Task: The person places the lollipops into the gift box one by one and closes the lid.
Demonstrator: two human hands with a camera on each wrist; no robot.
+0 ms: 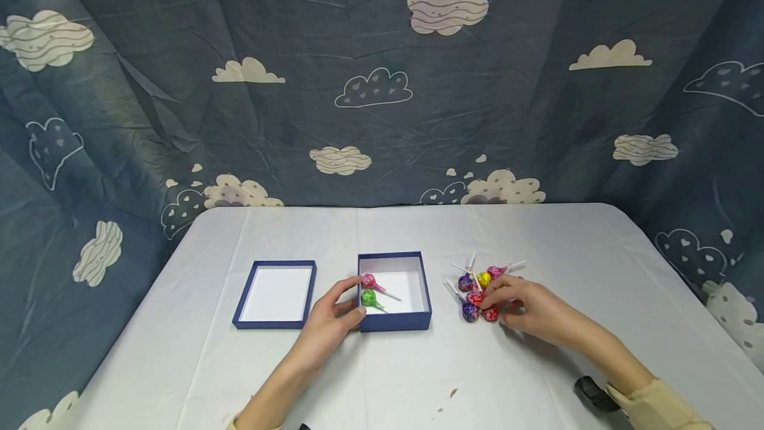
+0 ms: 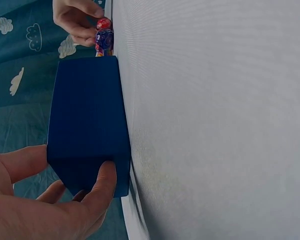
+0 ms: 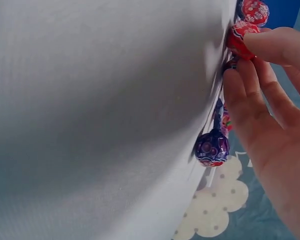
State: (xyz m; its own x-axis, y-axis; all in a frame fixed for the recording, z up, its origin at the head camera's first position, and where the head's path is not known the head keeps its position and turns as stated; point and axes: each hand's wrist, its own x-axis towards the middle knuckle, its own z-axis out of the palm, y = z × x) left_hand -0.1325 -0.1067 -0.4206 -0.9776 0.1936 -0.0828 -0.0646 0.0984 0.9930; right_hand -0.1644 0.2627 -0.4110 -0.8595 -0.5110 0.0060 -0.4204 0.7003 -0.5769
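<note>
A blue box (image 1: pixel 394 318) stands open in the middle of the white table (image 1: pixel 382 377), with a pink lollipop (image 1: pixel 369 280) and a green lollipop (image 1: pixel 369 296) inside. My left hand (image 1: pixel 353 296) grips its front left corner, thumb on the front wall (image 2: pixel 90 125) and fingers along the side. To the right lies a pile of several lollipops (image 1: pixel 477 287). My right hand (image 1: pixel 488 298) reaches into the pile and pinches a red lollipop (image 3: pixel 239 36) between thumb and fingers, low on the table. A purple lollipop (image 3: pixel 212 148) lies by the palm.
The box's lid (image 1: pixel 276 294) lies upside down to the left of the box. A dark blue cloth with clouds (image 1: pixel 382 85) hangs behind and beside the table. A black strap device (image 1: pixel 593 393) sits at my right wrist.
</note>
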